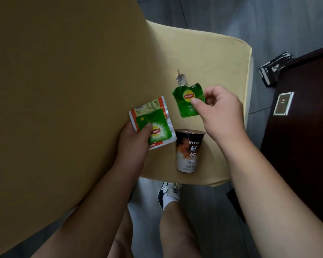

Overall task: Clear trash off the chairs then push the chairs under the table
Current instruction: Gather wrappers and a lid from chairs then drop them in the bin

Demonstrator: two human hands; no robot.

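Observation:
A pale yellow chair seat (213,58) fills the middle, its tall tan backrest (54,90) at the left. My left hand (134,142) is shut on a stack of wrappers (158,125): a green tea wrapper over an orange-and-white one. My right hand (220,112) pinches a second torn green tea wrapper (185,107) just above the seat. A dark coffee cup (189,151) stands upright on the seat's near edge, between my hands. A small silver foil scrap (181,79) lies on the seat beyond the right-hand wrapper.
A dark wooden table (306,136) runs along the right with a metal plate (283,103) on it. A black-and-white object (274,69) lies on the grey floor beyond it. My legs and a sneaker (170,192) are below the seat.

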